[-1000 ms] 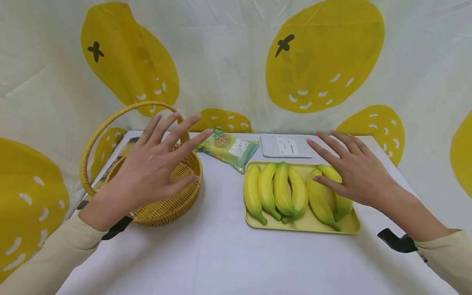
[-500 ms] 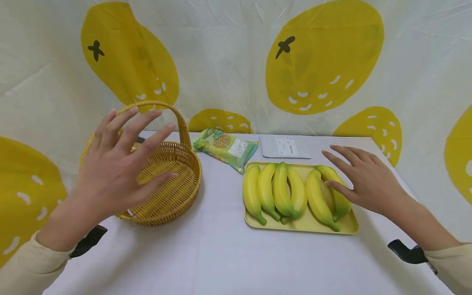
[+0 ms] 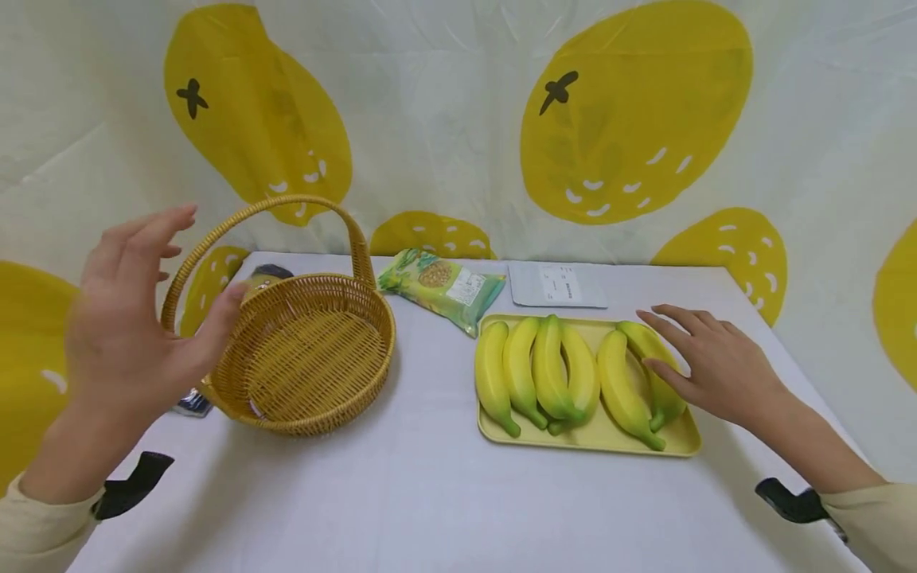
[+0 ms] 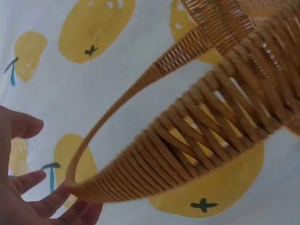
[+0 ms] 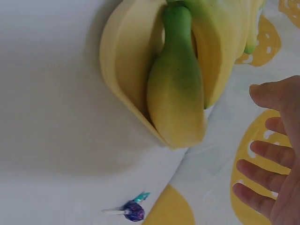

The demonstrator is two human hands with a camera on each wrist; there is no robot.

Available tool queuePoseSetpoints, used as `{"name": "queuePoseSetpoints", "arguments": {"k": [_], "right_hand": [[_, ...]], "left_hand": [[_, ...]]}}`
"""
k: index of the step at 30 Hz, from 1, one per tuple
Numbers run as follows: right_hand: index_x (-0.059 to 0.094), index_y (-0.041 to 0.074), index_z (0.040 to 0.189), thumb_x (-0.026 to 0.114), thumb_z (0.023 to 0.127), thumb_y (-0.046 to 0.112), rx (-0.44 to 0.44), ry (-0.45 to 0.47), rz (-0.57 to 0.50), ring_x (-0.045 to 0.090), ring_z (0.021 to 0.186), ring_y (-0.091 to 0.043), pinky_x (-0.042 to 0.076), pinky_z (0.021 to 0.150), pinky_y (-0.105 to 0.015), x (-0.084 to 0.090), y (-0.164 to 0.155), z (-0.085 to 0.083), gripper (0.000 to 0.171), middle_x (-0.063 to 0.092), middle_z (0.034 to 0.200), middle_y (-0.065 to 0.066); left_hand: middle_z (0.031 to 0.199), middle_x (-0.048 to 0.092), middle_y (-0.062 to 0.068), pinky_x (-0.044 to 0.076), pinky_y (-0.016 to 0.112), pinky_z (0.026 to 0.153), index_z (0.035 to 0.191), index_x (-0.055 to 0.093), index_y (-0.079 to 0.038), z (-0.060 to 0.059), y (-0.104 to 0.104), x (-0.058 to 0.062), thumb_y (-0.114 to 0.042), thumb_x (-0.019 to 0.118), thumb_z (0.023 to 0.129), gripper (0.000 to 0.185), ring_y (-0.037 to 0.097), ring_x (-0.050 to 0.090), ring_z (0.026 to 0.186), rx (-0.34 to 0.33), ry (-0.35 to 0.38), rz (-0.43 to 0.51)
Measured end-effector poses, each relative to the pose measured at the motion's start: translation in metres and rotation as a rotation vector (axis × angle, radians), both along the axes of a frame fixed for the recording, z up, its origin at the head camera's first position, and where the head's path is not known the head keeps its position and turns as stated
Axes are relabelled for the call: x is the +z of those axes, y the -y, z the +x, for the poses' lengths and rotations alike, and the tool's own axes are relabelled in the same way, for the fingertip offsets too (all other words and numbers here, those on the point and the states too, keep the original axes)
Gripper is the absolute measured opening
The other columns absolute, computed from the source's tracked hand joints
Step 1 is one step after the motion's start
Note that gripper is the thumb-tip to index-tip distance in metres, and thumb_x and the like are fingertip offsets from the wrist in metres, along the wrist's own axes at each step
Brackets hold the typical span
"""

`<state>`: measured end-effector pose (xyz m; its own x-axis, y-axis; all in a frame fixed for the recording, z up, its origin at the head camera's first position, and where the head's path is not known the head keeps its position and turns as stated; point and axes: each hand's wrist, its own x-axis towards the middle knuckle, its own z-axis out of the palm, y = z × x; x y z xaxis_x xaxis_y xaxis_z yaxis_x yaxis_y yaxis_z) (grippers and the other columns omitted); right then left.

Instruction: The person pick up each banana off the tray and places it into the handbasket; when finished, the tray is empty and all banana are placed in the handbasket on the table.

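My left hand (image 3: 132, 310) is raised at the left side of a wicker basket (image 3: 315, 426), with its fingers bent loosely and its thumb apart from them. The thumb overlaps the basket's left side in the head view. Seen from the left wrist, the fingertips overlap the far bend of the woven handle (image 4: 140, 173). My right hand (image 3: 723, 362) hovers at the right end of a yellow tray (image 3: 587, 440), fingers spread and nothing in them. Several bananas lie on that tray; the rightmost banana (image 3: 655, 370) is closest to the right hand and partly covered by it.
Behind the tray lie a green printed snack bag (image 3: 444, 288) and a flat silver-grey pouch (image 3: 555, 285). A dark packet (image 3: 271, 274) shows behind the basket. The right wrist view has a lollipop (image 5: 134, 211) on the white cloth. A fruit-patterned curtain (image 3: 444, 119) hangs behind.
My left hand has moved left from over the basket to beside it, its fingers turning and bending. The right hand has shifted slightly right and down. Basket and bananas stay in place.
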<state>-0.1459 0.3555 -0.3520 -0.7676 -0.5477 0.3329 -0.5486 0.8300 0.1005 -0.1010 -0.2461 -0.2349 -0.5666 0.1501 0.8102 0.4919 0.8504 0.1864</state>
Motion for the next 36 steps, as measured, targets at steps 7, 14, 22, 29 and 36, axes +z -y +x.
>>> {"name": "queuePoseSetpoints", "arguments": {"k": [7,14,22,29,36], "right_hand": [[0.057,0.006,0.148,0.087,0.086,0.026,-0.081,0.081,-0.026,0.06,0.112,-0.05,0.056,0.075,-0.067,-0.011,-0.001,-0.001,0.071,0.06,0.136,-0.024],[0.055,0.008,0.15,0.081,0.093,0.026,-0.162,0.182,-0.058,0.057,0.118,-0.053,0.059,0.055,-0.059,-0.02,0.003,-0.001,0.065,0.057,0.137,-0.026],[0.054,0.006,0.15,0.08,0.095,0.028,-0.209,0.229,-0.078,0.058,0.116,-0.052,0.059,0.052,-0.056,-0.03,0.004,0.001,0.065,0.056,0.138,-0.026],[0.054,0.004,0.15,0.079,0.094,0.028,-0.243,0.241,-0.097,0.057,0.115,-0.052,0.06,0.059,-0.064,-0.035,0.004,0.002,0.065,0.055,0.137,-0.029],[0.055,0.002,0.148,0.08,0.094,0.029,-0.264,0.244,-0.142,0.059,0.11,-0.053,0.059,0.062,-0.067,-0.042,0.004,0.002,0.065,0.056,0.133,-0.032]], "left_hand": [[0.131,0.067,0.019,0.037,0.003,0.084,0.15,0.061,-0.016,0.009,0.029,-0.008,-0.024,0.078,0.091,0.062,0.008,0.061,0.095,0.056,0.083,0.124],[0.125,0.064,-0.016,0.04,-0.001,0.079,0.152,0.061,-0.028,0.016,0.04,-0.011,-0.007,0.084,0.088,0.071,-0.013,0.054,0.09,0.058,0.216,0.222],[0.108,0.062,-0.026,0.045,0.0,0.075,0.143,0.069,-0.02,0.019,0.045,-0.02,-0.001,0.085,0.086,0.062,-0.006,0.055,0.076,0.068,0.267,0.29],[0.107,0.067,-0.02,0.049,0.003,0.073,0.136,0.074,-0.014,0.021,0.042,-0.026,0.002,0.084,0.086,0.053,-0.003,0.061,0.079,0.052,0.277,0.354],[0.106,0.071,-0.014,0.051,0.005,0.073,0.132,0.075,-0.007,0.022,0.041,-0.031,0.005,0.083,0.085,0.048,0.003,0.063,0.079,0.027,0.275,0.419]]}}
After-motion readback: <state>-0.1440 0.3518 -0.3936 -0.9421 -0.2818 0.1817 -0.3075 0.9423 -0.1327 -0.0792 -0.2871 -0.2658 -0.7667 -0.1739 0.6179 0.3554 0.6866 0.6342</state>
